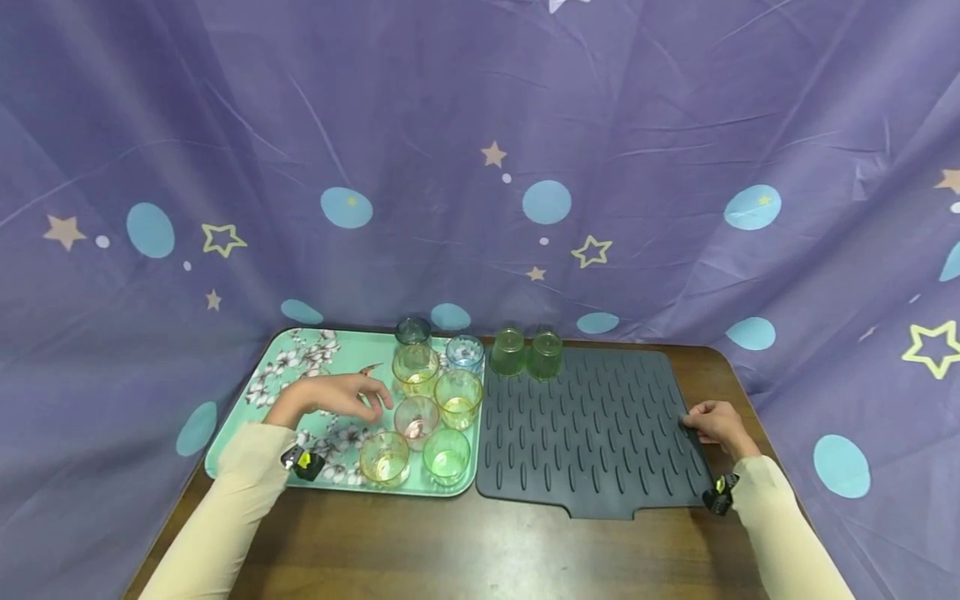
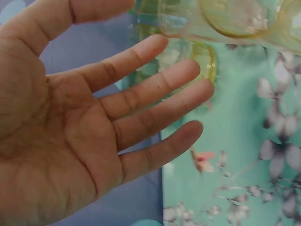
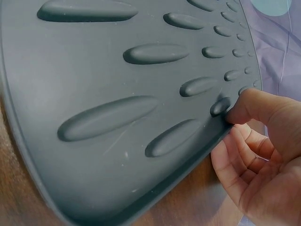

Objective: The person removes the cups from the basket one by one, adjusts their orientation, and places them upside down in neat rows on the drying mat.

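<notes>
My left hand point(image 1: 340, 395) hovers over the mint-green floral tray point(image 1: 356, 354), its fingers loosely spread and holding nothing. Just right of its fingertips stands a pinkish glass point(image 1: 417, 423), among several others: yellow glasses point(image 1: 458, 400), a green glass point(image 1: 447, 458), a blue glass point(image 1: 465, 355) and a dark glass point(image 1: 413, 333). With thumb on top and fingers beneath, my right hand point(image 1: 718, 425) pinches the right edge of a dark grey ridged drying mat point(image 1: 592, 433). In the right wrist view the thumb presses the mat point(image 3: 108, 174) near a raised ridge.
Two green glasses point(image 1: 508, 352) stand upside down at the mat's back left corner. Tray and mat lie side by side on a brown wooden table point(image 1: 495, 550). A purple curtain point(image 1: 450, 108) with stars and blue spots hangs behind the table and at both sides.
</notes>
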`<state>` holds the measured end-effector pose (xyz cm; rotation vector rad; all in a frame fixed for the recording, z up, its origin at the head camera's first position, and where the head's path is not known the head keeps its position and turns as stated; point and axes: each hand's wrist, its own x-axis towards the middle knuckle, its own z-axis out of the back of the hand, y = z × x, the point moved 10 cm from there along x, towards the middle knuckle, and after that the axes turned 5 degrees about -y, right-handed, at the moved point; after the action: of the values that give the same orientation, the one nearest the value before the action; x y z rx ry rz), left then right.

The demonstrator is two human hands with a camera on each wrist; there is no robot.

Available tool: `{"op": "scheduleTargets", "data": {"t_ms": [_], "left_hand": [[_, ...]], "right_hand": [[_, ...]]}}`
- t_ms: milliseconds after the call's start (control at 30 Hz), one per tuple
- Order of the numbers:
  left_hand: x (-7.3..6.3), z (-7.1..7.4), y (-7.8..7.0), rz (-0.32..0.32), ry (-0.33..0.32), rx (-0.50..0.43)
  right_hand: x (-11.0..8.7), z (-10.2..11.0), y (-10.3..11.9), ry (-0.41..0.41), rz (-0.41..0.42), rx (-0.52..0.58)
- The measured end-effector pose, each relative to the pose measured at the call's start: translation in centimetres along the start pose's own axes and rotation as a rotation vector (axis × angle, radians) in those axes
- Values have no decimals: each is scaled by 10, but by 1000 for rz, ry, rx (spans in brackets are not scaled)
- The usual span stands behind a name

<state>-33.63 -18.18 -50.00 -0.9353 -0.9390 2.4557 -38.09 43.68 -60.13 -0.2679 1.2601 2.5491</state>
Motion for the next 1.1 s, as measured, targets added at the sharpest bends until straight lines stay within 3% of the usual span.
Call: {"op": "scheduleTargets", "data": {"t_ms": [300,467,733,1100], "left_hand": [[-3,-21,32,-30,167,-231],[-3,-30,40,7,214,-252],[5,-32,45,108,112,-203],[7,-23,32,40,-28,-125]], "right_hand": [[2,3,1,-12,4,-19],[2,3,1,-16,-2,-24],[2,1,0,-14,0,-24],[3,0,-2,4,-11,-26]]}}
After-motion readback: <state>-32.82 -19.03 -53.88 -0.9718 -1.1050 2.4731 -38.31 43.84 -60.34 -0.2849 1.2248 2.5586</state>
